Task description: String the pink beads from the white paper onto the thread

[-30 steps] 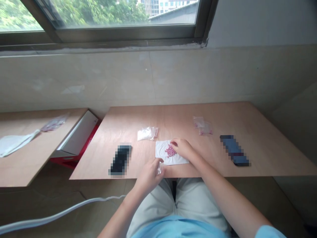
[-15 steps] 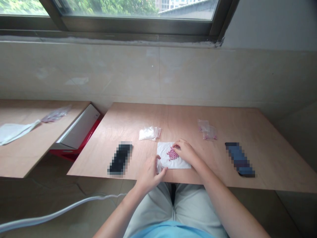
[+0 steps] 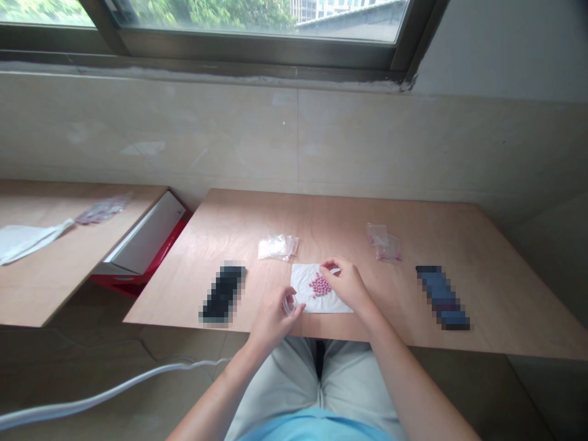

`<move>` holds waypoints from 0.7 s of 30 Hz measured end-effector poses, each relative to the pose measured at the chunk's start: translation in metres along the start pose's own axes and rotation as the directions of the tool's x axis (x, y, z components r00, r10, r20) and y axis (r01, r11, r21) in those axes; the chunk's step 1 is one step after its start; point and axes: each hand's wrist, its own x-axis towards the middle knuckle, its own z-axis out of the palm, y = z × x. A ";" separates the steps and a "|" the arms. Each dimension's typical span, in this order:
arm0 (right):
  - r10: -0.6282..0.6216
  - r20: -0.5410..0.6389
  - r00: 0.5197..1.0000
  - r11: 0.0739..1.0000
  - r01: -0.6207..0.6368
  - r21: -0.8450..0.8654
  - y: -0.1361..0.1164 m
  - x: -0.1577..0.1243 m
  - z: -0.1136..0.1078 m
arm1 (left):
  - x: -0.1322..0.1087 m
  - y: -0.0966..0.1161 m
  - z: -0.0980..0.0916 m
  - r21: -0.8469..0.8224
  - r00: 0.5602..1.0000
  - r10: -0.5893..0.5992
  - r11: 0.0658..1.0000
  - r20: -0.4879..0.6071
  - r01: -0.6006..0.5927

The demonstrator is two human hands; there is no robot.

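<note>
A small heap of pink round beads lies on a white paper sheet near the front of the plywood table. My right hand sits just above and right of the heap, its fingertips drawn together close to the beads. Whether those fingers hold a bead is hidden. My left hand is at the sheet's lower left corner, gripping a small clear plastic bag with its mouth rounded open.
A crumpled clear plastic bag and pink-tinged small bags lie behind the sheet. Pixelated dark flat objects flank it. A white box with red beneath stands between this table and another. A white cable crosses the floor.
My left hand has turned the clear bag so its mouth faces up and rounds open. My right hand's fingers have drawn closer together above the beads. The view has tilted slightly.
</note>
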 end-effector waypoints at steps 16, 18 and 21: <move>-0.079 0.303 0.950 0.924 0.183 -0.334 0.019 -0.043 0.014 | 0.000 0.005 -0.004 -0.077 0.995 0.089 0.993 0.042 -0.086; -0.058 0.302 0.952 0.914 0.172 -0.366 0.020 -0.044 0.018 | 0.000 0.004 -0.003 -0.074 0.995 0.091 0.993 0.051 -0.087; -0.076 0.268 0.960 0.918 0.172 -0.357 0.022 -0.044 0.022 | -0.001 -0.001 0.000 -0.078 0.998 0.049 0.996 0.050 -0.045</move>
